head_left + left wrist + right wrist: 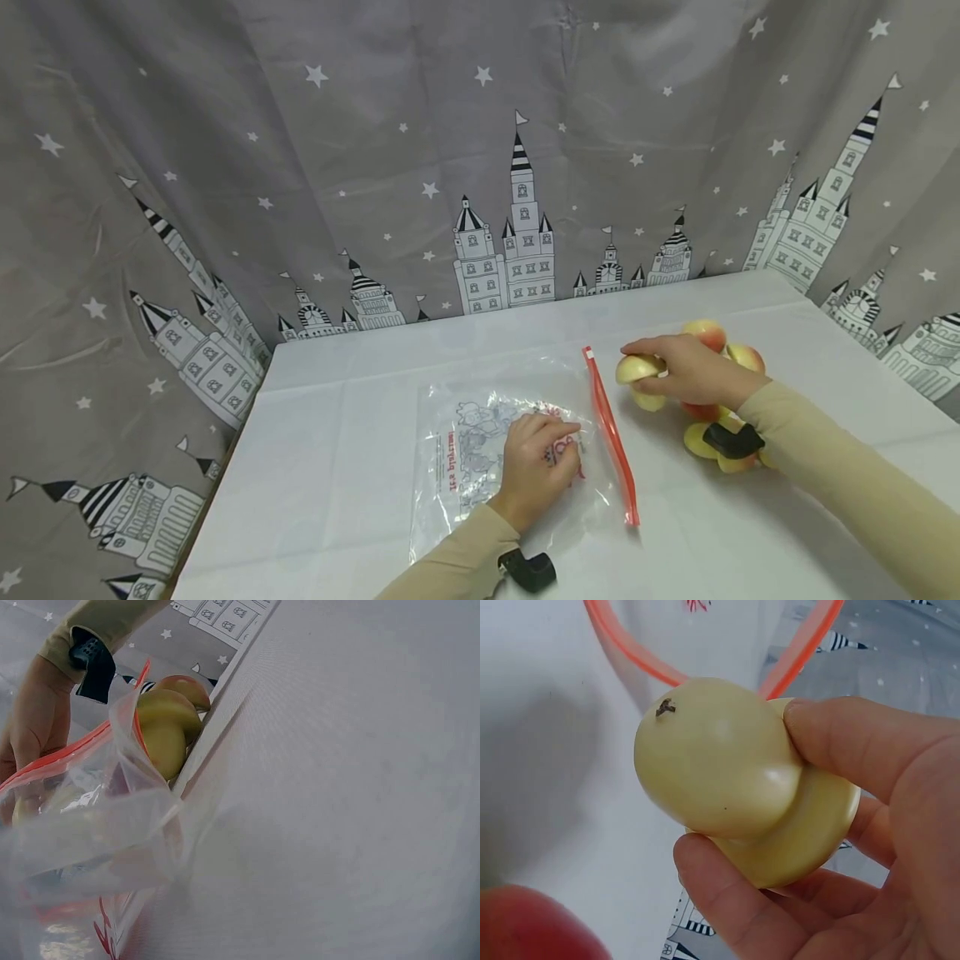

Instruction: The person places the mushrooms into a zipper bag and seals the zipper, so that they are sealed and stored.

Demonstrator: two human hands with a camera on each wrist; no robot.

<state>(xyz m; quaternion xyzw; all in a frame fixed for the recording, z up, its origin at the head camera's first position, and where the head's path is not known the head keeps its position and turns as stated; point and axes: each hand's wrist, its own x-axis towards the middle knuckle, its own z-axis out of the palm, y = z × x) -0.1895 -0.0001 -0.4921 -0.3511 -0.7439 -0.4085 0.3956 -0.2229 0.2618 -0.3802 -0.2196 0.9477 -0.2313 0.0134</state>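
Note:
A clear zip bag with a red seal strip lies flat on the white table. My left hand rests on the bag, its fingers curled on the plastic near the mouth. My right hand holds two pale yellow apple slices just right of the seal. In the right wrist view the thumb and fingers pinch the slices in front of the bag's red rim. In the left wrist view the bag stands close, with slices beyond it.
More apple pieces, red and yellow skinned, lie in a pile on the table behind and under my right wrist. A grey curtain printed with castles and stars hangs behind the table. The table's left edge drops off near the curtain.

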